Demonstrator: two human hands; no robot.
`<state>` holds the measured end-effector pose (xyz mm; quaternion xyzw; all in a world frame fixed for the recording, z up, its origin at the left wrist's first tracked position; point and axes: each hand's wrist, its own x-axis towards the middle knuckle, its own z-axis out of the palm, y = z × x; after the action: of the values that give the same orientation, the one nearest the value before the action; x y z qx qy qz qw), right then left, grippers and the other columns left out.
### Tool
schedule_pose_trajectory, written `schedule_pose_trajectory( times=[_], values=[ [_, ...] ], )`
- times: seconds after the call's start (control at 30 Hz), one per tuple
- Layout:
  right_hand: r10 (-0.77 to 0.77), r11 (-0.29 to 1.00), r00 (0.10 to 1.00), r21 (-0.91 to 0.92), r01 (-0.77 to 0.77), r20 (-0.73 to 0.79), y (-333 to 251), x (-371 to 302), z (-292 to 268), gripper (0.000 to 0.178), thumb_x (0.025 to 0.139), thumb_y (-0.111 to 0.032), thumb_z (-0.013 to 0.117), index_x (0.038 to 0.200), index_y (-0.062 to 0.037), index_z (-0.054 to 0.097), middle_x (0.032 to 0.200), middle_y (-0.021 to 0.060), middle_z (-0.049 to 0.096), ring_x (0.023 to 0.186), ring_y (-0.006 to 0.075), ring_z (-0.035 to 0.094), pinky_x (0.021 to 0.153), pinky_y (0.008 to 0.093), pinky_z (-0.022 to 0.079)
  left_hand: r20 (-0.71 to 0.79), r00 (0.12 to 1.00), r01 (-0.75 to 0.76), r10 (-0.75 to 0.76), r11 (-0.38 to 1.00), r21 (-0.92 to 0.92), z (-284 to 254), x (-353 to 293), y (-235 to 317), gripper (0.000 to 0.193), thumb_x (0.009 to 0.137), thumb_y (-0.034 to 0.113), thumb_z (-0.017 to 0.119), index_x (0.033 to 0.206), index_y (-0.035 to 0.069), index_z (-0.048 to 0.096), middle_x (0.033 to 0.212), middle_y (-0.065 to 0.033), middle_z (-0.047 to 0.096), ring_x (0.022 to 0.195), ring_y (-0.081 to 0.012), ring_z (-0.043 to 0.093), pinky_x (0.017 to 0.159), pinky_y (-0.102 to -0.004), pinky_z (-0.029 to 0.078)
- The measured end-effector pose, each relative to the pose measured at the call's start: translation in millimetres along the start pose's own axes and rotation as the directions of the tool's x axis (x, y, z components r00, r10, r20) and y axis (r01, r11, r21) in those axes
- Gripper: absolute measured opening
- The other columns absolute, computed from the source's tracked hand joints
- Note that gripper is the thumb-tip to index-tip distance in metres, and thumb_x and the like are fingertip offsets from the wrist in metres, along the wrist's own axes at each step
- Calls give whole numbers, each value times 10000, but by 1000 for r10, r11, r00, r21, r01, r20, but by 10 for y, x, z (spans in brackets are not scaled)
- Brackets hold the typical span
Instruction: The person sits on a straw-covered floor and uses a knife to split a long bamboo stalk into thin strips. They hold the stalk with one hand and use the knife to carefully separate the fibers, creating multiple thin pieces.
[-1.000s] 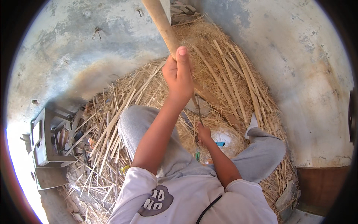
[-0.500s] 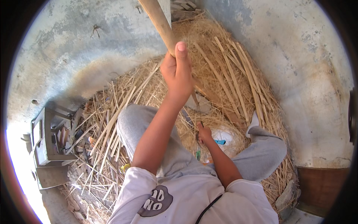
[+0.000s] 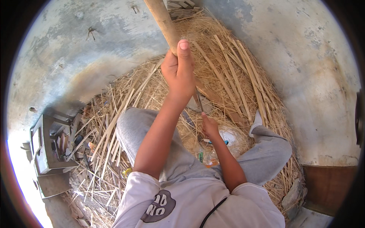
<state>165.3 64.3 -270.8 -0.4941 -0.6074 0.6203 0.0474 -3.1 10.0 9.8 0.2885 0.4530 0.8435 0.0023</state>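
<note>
Fingers of left hand (image 3: 178, 78) wrapped round wooden pole (image 3: 162, 21), thumb up; pole runs out past top edge of view. Lower down, right hand (image 3: 210, 127) clenched on thin dark tool (image 3: 200, 102), tip pointing toward left hand; contact with pole unclear. Blue item (image 3: 226, 143) beside right wrist. Around: straw (image 3: 194, 28), pale slats (image 3: 233, 76). Beyond: weathered wall (image 3: 304, 76).

- Pole (image 3: 164, 22) I grip: bare wood, matt, fairly smooth, faint marks.
- My slim tool (image 3: 201, 103): dark, looks like metal.
- Shavings (image 3: 186, 34) around me: dry, fibrous, rough.
- Strips (image 3: 232, 76): split, woody, matt.
- My trousers (image 3: 270, 152): soft matt cloth.
- My shirt (image 3: 190, 201): thin cloth, creased, printed.
- Wall (image 3: 304, 76): patchy, worn, plaster-like.
- Brown panel (image 3: 329, 186): smooth, wood-like.
</note>
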Motion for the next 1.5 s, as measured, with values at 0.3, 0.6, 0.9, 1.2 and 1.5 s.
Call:
schedule_pose_trajectory(
  times=[0.3, 0.6, 0.9, 1.2, 1.5],
  values=[
    [111, 973, 985, -187, -134, -130, 839, 216, -35, 735, 985, -642, 471, 751, 34, 641, 591, 147, 550, 533, 264, 590, 524, 416, 457, 17, 999, 29, -29, 999, -38, 21, -8, 7, 457, 1068, 445, 502, 756, 125, 405, 598, 32, 363, 492, -65, 314, 446, -259, 267],
    [91, 987, 995, 132, -87, -26, 84, -71, 142, 574, 924, -618, 630, 690, -130, 440, 521, 3, 406, 370, 131, 376, 345, 349, 310, -8, 1000, 8, -7, 1000, 26, -137, 48, 26, 486, 1067, 474, 485, 744, 126, 378, 589, 30, 348, 478, -67, 312, 440, -258, 268],
    [362, 911, 931, 194, -364, 49, 312, -75, 87, 577, 950, -556, 610, 612, -127, 425, 506, 45, 436, 355, 164, 397, 336, 344, 311, 55, 998, 11, -11, 1000, 6, -13, -40, 62, 466, 1078, 435, 478, 744, 124, 383, 595, 34, 347, 502, -65, 292, 445, -261, 248],
    [129, 920, 984, 354, -166, 125, 94, -142, 160, 507, 944, -533, 642, 728, -126, 431, 525, 9, 418, 353, 123, 374, 324, 323, 283, 44, 999, 0, 0, 1000, -15, -50, 32, 31, 468, 1073, 445, 488, 747, 123, 396, 593, 33, 350, 495, -68, 319, 444, -261, 252],
    [-56, 998, 985, 18, 59, -166, 297, -47, 352, 511, 962, -504, 634, 752, -46, 550, 540, 34, 488, 462, 199, 495, 468, 373, 386, 97, 995, -16, 15, 1000, 11, -32, -56, 25, 493, 1064, 478, 487, 745, 117, 383, 590, 32, 352, 474, -68, 321, 438, -262, 262]
  ],
)
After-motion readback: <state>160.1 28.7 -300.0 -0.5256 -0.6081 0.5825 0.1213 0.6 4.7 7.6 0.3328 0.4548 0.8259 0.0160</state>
